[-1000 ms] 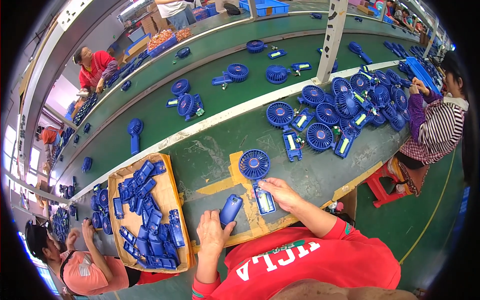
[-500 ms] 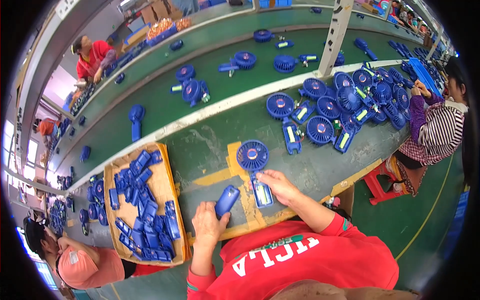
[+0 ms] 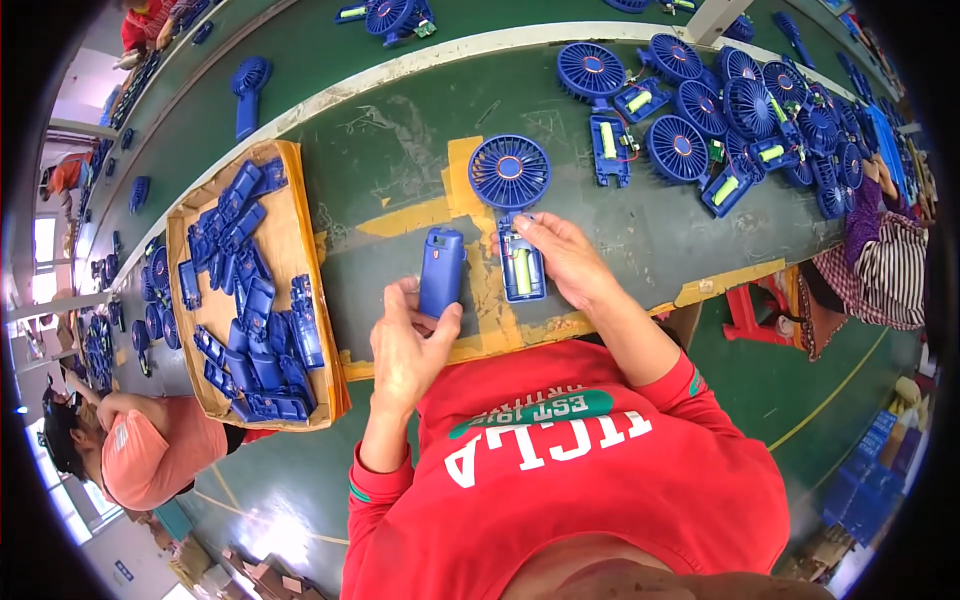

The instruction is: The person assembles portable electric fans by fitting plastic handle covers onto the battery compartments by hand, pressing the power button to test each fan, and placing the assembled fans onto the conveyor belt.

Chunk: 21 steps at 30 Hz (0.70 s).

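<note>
My left hand (image 3: 408,338) grips a blue plastic handle cover (image 3: 442,270) between thumb and fingers, holding it upright above the bench's near edge. Close by on the right, my right hand (image 3: 566,258) pinches a small blue handheld fan (image 3: 510,172) at the neck of its handle. That handle is uncovered on the side facing me, and a light green battery cell (image 3: 522,272) shows inside it. The fan's round grille points away from me. A narrow gap separates the cover from the fan handle. Some of my right fingers are hidden behind the handle.
A cardboard tray (image 3: 320,300) of loose blue covers (image 3: 262,300) stands at my left. Several opened fans (image 3: 675,148) are heaped at the right. Beyond a pale rail (image 3: 400,66) runs a green conveyor (image 3: 310,50). Co-workers sit at left and right; a red stool (image 3: 750,315) stands at right.
The view has tipped downward, so the bench things sit higher in the picture. The cover in my left hand has turned from slanted to nearly upright. My right hand still holds the fan.
</note>
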Tool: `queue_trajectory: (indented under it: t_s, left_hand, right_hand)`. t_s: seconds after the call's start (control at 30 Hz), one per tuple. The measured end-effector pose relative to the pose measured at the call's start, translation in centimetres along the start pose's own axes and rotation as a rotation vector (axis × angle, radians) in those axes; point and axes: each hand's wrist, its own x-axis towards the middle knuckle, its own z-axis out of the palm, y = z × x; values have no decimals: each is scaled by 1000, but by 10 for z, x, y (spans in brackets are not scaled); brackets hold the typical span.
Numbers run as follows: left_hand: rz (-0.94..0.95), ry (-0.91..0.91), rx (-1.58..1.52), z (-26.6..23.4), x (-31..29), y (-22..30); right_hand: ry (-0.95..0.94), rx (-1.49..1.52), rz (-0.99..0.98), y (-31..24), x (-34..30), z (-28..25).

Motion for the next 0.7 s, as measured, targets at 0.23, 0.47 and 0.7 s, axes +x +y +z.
queue_trajectory:
  t_s: [0.23, 0.47, 0.7]
  left_hand:
    - [108, -13, -123, 17, -16, 18]
    - [167, -81, 61, 30, -16, 27]
    - [250, -36, 200, 41, -8, 29]
  right_hand:
    - [-25, 146, 42, 1, -4, -5]
    - [-136, 145, 59, -6, -11, -5]
    - [-156, 91, 74, -8, -14, -3]
